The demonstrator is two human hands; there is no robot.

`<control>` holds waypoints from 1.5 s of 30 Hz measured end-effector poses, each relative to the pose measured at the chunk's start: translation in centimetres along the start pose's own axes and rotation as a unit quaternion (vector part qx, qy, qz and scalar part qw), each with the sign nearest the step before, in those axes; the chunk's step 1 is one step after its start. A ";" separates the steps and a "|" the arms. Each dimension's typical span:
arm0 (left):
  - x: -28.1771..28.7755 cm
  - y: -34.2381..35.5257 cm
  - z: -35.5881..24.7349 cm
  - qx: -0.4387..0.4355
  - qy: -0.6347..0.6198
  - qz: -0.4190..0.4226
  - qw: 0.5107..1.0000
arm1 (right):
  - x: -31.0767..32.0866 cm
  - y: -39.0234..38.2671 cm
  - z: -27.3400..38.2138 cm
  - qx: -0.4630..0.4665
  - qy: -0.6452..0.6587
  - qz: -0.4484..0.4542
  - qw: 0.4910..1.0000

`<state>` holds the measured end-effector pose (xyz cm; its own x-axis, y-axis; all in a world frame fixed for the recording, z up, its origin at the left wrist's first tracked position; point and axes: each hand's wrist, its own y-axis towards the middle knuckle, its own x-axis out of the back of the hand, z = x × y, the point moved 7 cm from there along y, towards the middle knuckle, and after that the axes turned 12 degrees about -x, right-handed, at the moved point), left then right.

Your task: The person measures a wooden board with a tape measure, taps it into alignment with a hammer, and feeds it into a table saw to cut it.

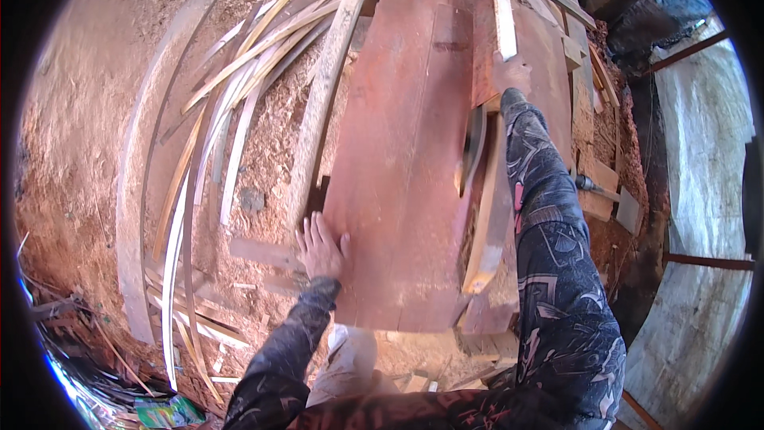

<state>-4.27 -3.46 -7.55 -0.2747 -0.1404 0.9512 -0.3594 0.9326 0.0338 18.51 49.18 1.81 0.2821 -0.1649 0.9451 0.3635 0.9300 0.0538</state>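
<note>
A wide reddish-brown wooden panel made of joined boards lies lengthwise in front of me. At its left edge, close to the near end, my left hand rests with fingers stretched and holds nothing. Farther off on the right, my right hand closes over the edge of a reddish board whose pale edge faces up. That hand is slightly blurred and its fingertips are hidden. Just nearer than it, a dark curved strip and a thick timber lie along the panel's right side.
A long squared timber runs along the panel's left. Several thin wood strips and a wide plank lie beyond, over shavings. At right are a hammer-like tool, wood offcuts and a pale sheet wall.
</note>
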 end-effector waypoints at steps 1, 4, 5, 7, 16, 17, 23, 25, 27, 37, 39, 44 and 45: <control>-0.4 0.1 0.0 0.001 -0.005 0.017 1.000 | -0.7 2.6 0.9 -0.004 -0.008 0.003 1.000; -1.1 -0.2 -0.1 0.010 -0.022 0.049 0.998 | -2.6 8.8 3.4 0.031 -0.022 -0.001 0.999; -0.9 0.0 0.4 0.018 -0.026 0.064 0.997 | -3.3 9.4 5.2 0.055 -0.047 0.002 0.997; 0.1 0.5 1.1 0.029 -0.028 0.082 0.996 | -4.7 10.1 7.1 0.045 -0.026 0.044 0.998; 1.1 1.8 -0.2 0.020 -0.074 0.097 0.992 | -2.0 19.4 14.9 0.126 -0.127 0.142 0.974; 0.8 2.4 -2.2 0.004 -0.104 0.082 0.991 | 1.8 22.9 16.5 0.157 -0.136 0.130 0.969; 3.4 0.8 0.1 0.026 -0.045 0.049 0.997 | 9.0 10.7 23.5 0.201 -0.172 0.235 0.935; 3.5 0.2 1.0 0.024 -0.040 0.039 0.998 | 9.7 2.9 24.6 0.255 -0.143 0.282 0.914; 2.7 -0.3 0.1 0.031 -0.054 0.054 0.997 | 10.6 -4.8 22.2 0.304 -0.113 0.321 0.890; 4.9 -3.0 -0.5 0.114 -0.649 0.129 0.741 | 18.1 -43.3 -4.1 0.142 -0.110 0.223 0.958; 5.5 -6.5 0.9 0.074 -0.650 0.198 0.730 | 24.4 -54.6 -4.3 0.077 -0.054 0.344 0.934; 4.2 -21.1 -7.6 0.124 -0.708 0.313 0.621 | 20.7 -66.2 -19.8 -0.043 -0.025 0.349 0.936; 2.6 -21.3 -4.3 0.158 -0.693 0.297 0.637 | 18.3 -68.3 -19.8 -0.031 -0.010 0.362 0.931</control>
<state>6.53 -22.23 -4.44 -0.8913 -0.1569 -0.4253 0.0743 0.8749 -0.4786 16.44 -23.89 9.08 0.4578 0.5054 0.7314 0.1345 0.7739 -0.6189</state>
